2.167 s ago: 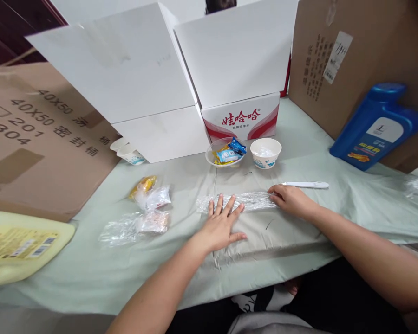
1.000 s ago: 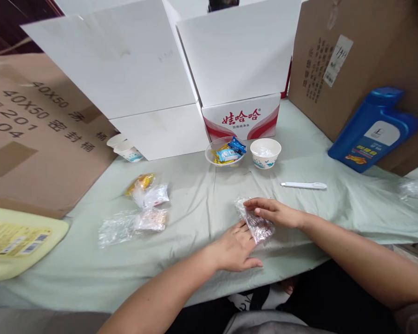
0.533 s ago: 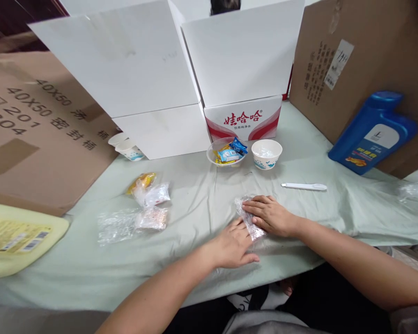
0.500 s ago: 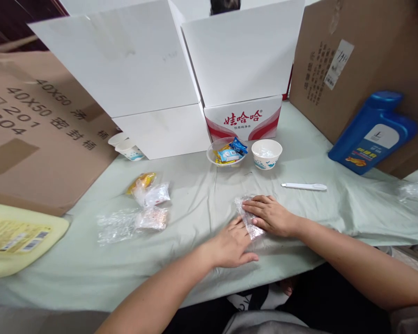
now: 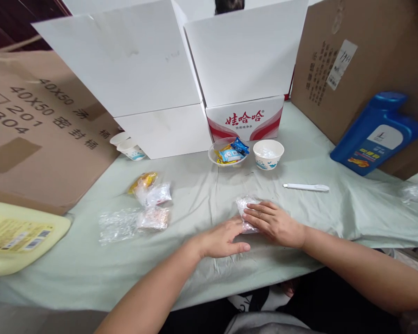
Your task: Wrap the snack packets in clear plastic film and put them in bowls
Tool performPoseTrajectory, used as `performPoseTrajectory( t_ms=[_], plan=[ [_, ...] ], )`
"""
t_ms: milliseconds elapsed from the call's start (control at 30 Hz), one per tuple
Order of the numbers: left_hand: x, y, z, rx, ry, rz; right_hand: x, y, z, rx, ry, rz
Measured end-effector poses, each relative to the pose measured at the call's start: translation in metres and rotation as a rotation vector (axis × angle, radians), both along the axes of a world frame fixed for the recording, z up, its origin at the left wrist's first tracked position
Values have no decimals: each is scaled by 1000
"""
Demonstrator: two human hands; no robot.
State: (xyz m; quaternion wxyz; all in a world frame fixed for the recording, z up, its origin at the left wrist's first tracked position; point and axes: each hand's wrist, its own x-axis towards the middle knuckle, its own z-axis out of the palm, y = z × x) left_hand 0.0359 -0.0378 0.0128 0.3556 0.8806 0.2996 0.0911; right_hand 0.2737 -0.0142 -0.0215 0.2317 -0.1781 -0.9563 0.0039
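A small folded piece of bubble wrap (image 5: 246, 204) lies on the green cloth in front of me. My right hand (image 5: 274, 222) rests on it, fingers stretched out and pressing flat. From the left, the fingertips of my left hand (image 5: 223, 238) reach the wrap's near edge; they are partly hidden there, and its thumb sticks out to the side. Whether anything is inside the wrap I cannot tell. Farther left sit a wrapped packet (image 5: 154, 218), a flat loose sheet of bubble wrap (image 5: 116, 225), and a yellow item in clear plastic (image 5: 144, 182).
A clear bowl (image 5: 213, 157) of wrapped snacks and a paper bowl (image 5: 269, 160) stand before white boxes (image 5: 251, 60). To the right are a white utility knife (image 5: 305, 187) and a blue bottle (image 5: 372, 139). A yellow bottle (image 5: 21, 250) and cartons (image 5: 48, 134) flank the left.
My left hand has drawn back slightly to the left and its fingers now go under the wrap's edge. My right hand has shifted a little lower over the wrap, which looks more compact.
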Motion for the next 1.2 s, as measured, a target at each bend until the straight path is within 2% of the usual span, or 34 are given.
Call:
performPoseTrajectory(
  t_ms=[200,467,567,633,667,733,833,933,1033,1133,1200],
  plan=[
    [0,1,1,-54,-97,-42,4,-5,1,56,7,11],
    [-11,16,-7,-157,-250,23,5,-10,0,75,-12,61],
    [-19,21,-8,-129,-390,183,5,-13,0,76,-45,86],
    [-22,22,-4,-28,-498,309,5,-14,0,67,-86,96],
    [-22,22,-2,31,-524,325,4,-15,-1,59,-105,103],
    [-19,20,2,128,-481,236,2,-16,-3,45,-122,126],
    [-12,18,1,234,-235,75,-1,-19,-2,44,-99,167],
    [-7,17,-8,334,-69,79,-2,-26,6,35,-80,191],
    [-3,15,-17,371,-45,53,-1,-30,18,-14,-49,195],
    [2,12,-21,404,-24,13,1,-24,23,-75,44,93],
    [4,11,-22,424,1,14,1,-14,21,-140,91,-69]
  ],
)
